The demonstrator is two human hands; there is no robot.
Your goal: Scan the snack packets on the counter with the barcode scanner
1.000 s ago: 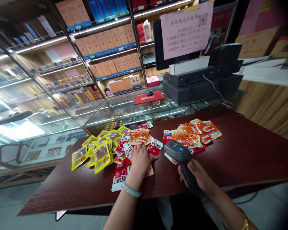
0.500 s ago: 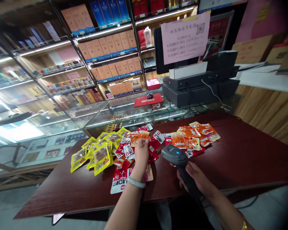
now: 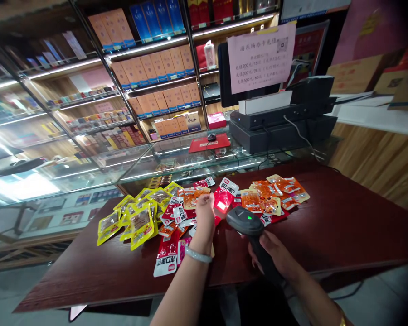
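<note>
My left hand (image 3: 206, 213), with a pale bangle at the wrist, pinches the edge of a red and white snack packet (image 3: 223, 195). A bright patch of light falls on that packet's red part. In my right hand (image 3: 275, 251) is a black barcode scanner (image 3: 246, 221), gripped by its handle, its green light on and its head close to the packet. Left of my left hand lie more red, white and orange packets (image 3: 166, 253) and a heap of yellow packets (image 3: 141, 224). Right of the scanner is a pile of orange packets (image 3: 267, 194).
The packets lie on a dark red-brown table (image 3: 340, 213). Behind it stand a glass counter (image 3: 139, 167), a mouse (image 3: 211, 137) on a red mat (image 3: 195, 145), and a black cash drawer (image 3: 251, 138) below a monitor with a pink sign (image 3: 261, 59). Boxed goods (image 3: 156, 63) fill the shelves.
My left hand has lifted the red packet and brought it in front of the scanner. The scanner's light has turned from blue to green, and a bright patch now shows on the packet.
</note>
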